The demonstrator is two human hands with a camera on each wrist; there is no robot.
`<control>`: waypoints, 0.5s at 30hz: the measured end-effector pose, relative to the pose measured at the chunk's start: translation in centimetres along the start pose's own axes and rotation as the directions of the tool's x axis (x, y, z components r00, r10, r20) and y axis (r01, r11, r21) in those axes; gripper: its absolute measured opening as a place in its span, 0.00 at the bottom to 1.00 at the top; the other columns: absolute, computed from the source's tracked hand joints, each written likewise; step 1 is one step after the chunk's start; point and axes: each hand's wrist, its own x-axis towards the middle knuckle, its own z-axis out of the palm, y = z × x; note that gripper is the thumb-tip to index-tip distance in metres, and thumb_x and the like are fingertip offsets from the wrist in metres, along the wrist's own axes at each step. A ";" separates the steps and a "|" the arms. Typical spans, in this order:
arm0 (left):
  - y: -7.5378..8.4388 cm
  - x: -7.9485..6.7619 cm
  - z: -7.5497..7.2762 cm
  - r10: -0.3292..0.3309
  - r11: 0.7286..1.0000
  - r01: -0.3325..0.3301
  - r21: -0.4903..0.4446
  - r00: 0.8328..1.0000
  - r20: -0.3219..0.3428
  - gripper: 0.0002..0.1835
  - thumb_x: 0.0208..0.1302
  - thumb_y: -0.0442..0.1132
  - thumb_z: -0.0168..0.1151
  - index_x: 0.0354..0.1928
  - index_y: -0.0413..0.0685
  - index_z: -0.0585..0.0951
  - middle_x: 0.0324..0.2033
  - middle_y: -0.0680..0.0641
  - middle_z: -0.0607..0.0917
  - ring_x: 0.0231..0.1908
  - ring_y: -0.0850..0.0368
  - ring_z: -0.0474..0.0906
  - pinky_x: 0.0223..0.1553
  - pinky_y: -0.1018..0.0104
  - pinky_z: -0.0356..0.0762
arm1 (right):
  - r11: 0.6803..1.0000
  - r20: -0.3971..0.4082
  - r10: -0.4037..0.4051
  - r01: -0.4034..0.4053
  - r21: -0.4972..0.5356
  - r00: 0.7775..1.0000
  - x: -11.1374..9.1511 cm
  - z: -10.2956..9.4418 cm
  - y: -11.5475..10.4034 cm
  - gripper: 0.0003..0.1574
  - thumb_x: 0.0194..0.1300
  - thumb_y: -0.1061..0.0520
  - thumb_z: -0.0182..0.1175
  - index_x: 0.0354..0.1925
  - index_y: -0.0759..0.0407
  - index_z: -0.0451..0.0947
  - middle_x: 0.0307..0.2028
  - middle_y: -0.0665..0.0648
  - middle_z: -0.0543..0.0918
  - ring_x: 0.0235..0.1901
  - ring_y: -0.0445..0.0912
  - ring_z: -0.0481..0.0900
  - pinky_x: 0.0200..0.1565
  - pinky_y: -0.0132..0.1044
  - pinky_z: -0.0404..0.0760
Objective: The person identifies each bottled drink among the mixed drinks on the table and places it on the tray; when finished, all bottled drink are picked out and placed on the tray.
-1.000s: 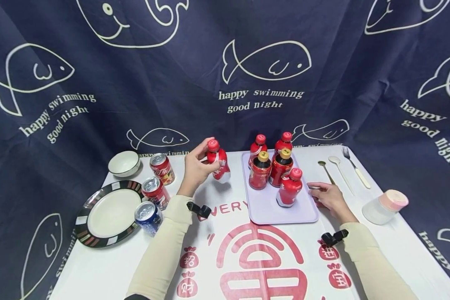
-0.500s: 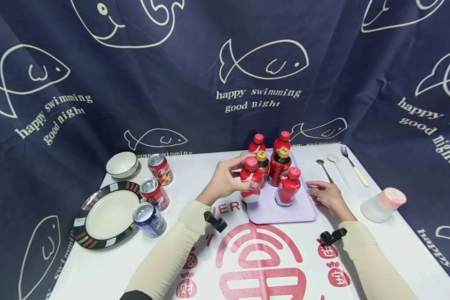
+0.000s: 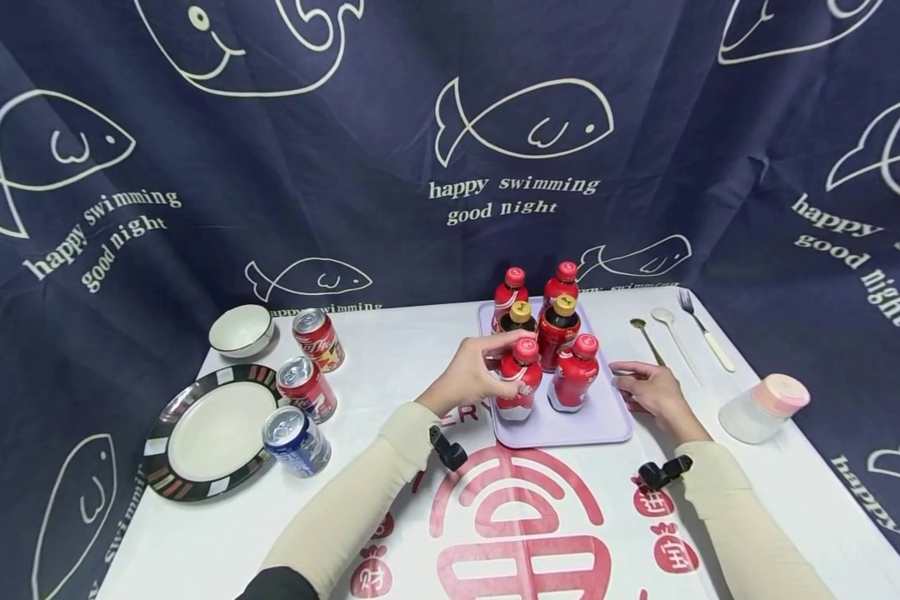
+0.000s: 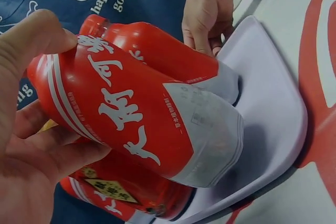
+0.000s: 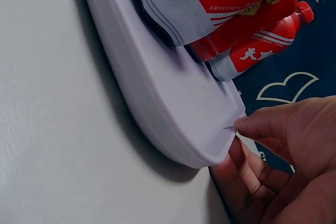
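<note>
My left hand grips a red drink bottle near its top, thumb and fingers around it. The bottle is upright over the front left of a pale purple tray; whether its base touches the tray I cannot tell. Close on its right stands another red bottle. Behind are two dark bottles with gold caps, one of them partly hidden, and two red-capped bottles at the back. At the tray's right edge my right hand pinches the rim, thumb on top and fingers below in the right wrist view.
On the left stand three cans, the nearest a blue can, beside a dark-rimmed plate and a white bowl. To the right lie a gold spoon, a white spoon and a fork, with a pink-lidded jar nearer.
My left hand has carried the red bottle rightward from the tablecloth left of the tray to the tray's front left, and lower. My right hand has stayed at the tray's edge.
</note>
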 end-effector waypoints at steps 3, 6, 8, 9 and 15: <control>-0.6 0.1 0.3 -0.005 1.000 0.005 0.002 1.000 -0.001 0.36 0.43 0.31 0.70 0.59 0.59 0.73 0.51 0.55 0.79 0.46 0.64 0.76 0.48 0.69 0.75 | 1.000 0.006 0.000 0.000 0.014 1.000 -0.1 0.0 0.0 0.28 0.59 0.61 0.58 0.59 0.63 0.69 0.28 0.48 0.79 0.24 0.37 0.75 0.25 0.33 0.80; -0.5 0.0 0.5 -0.021 0.999 0.021 -0.025 1.000 0.009 0.36 0.44 0.30 0.69 0.60 0.56 0.73 0.52 0.54 0.78 0.46 0.63 0.76 0.48 0.69 0.75 | 1.000 0.009 0.004 -0.004 0.018 1.000 -0.1 0.0 0.0 0.29 0.59 0.60 0.58 0.59 0.63 0.69 0.28 0.48 0.79 0.25 0.37 0.75 0.25 0.33 0.80; 0.0 -0.1 0.6 -0.020 0.999 0.021 -0.040 1.000 0.023 0.36 0.44 0.29 0.69 0.60 0.52 0.72 0.52 0.51 0.78 0.47 0.62 0.76 0.49 0.68 0.74 | 1.000 0.009 0.008 -0.008 0.017 1.000 -0.1 0.0 -0.1 0.29 0.59 0.60 0.58 0.59 0.63 0.69 0.29 0.48 0.79 0.25 0.37 0.75 0.25 0.33 0.80; 0.3 -0.2 0.6 -0.021 0.999 0.022 -0.046 0.999 0.029 0.36 0.44 0.28 0.69 0.60 0.50 0.72 0.53 0.50 0.78 0.47 0.62 0.76 0.49 0.68 0.74 | 1.000 0.009 0.011 -0.011 0.016 1.000 -0.1 0.0 -0.1 0.29 0.59 0.60 0.58 0.59 0.62 0.69 0.29 0.48 0.79 0.25 0.37 0.76 0.26 0.33 0.80; 1.4 -0.3 0.6 -0.012 0.999 0.014 -0.038 0.999 0.051 0.35 0.43 0.25 0.68 0.59 0.44 0.73 0.52 0.49 0.78 0.49 0.62 0.76 0.52 0.65 0.73 | 1.000 0.004 0.022 -0.022 0.006 1.000 0.0 0.2 -0.1 0.28 0.59 0.60 0.58 0.59 0.62 0.70 0.29 0.49 0.78 0.25 0.37 0.75 0.26 0.33 0.80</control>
